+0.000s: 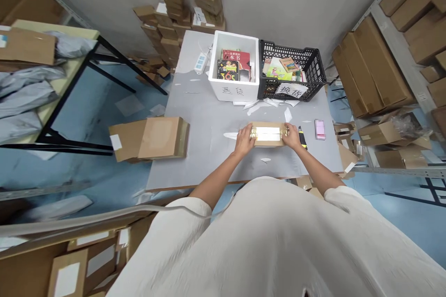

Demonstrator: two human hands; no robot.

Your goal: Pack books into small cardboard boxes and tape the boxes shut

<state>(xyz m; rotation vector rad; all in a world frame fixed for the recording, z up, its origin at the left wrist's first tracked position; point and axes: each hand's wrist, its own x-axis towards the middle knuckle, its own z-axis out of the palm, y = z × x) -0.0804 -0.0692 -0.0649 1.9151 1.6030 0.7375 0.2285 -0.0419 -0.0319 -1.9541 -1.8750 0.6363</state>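
A small brown cardboard box (267, 143) with shiny clear tape across its top sits on the grey table in front of me. My left hand (244, 140) grips its left end, fingers wrapped round the edge. On the opposite end, my right hand (291, 136) is closed round the box's right side. Just beyond the right hand lies a black and yellow utility knife (302, 138). A pink-screened phone (319, 129) rests farther right. Paper scraps (265, 160) lie close to the box.
Behind stand a white bin (234, 89) and a black crate (291, 90), both holding books. Larger cardboard boxes (162, 137) sit at the table's left edge. A power strip (201, 63) lies at the back left. Shelving with cartons (379, 67) is on the right.
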